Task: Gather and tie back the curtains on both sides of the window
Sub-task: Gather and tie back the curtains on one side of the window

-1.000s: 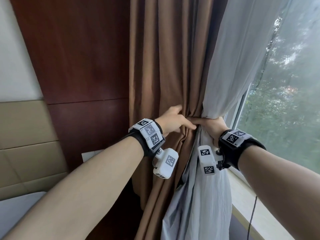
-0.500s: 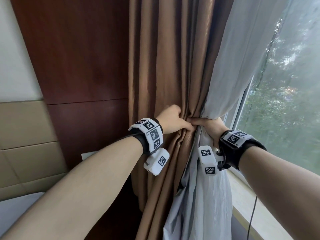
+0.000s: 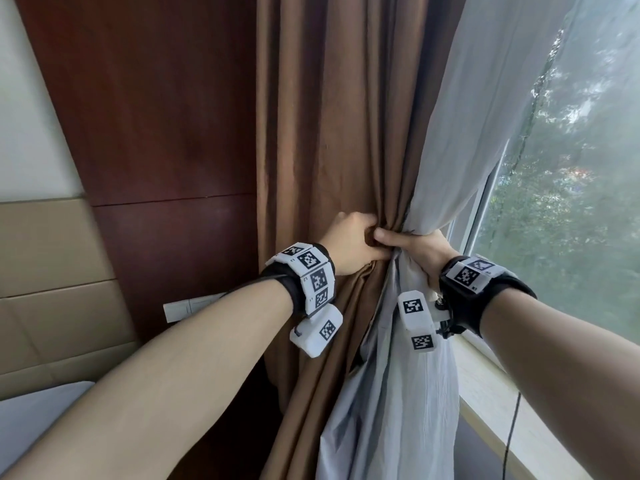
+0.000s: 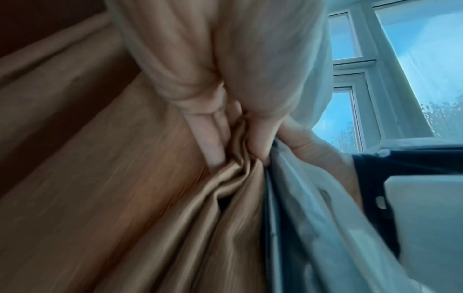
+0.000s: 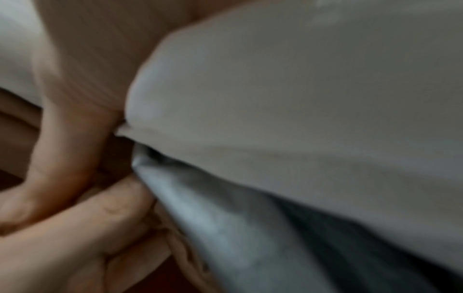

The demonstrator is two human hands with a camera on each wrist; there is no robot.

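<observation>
In the head view, both hands meet at the centre of the frame on the gathered curtains. The left hand (image 3: pixel 349 242) has its fingers curled into the folds of the brown curtain (image 3: pixel 329 133), which hangs from the top centre of the frame and narrows to a bunch at the hands. In the left wrist view, the left fingers (image 4: pixel 210 138) and thumb pinch a wad of brown folds between them. The right hand (image 3: pixel 420 249) is wrapped round the pale sheer (image 3: pixel 485 109), which drops from the upper right, and its thumb lies across the top of the bunch, touching the left hand. Below the hands the sheer falls loose to the bottom centre, beside the brown cloth. The right wrist view is blurred, showing only sheer fabric against fingers. The window (image 3: pixel 571 202) fills the right side, with its sill (image 3: pixel 519 427) at lower right. A dark wood panel (image 3: pixel 156 116) stands at upper left.
</observation>
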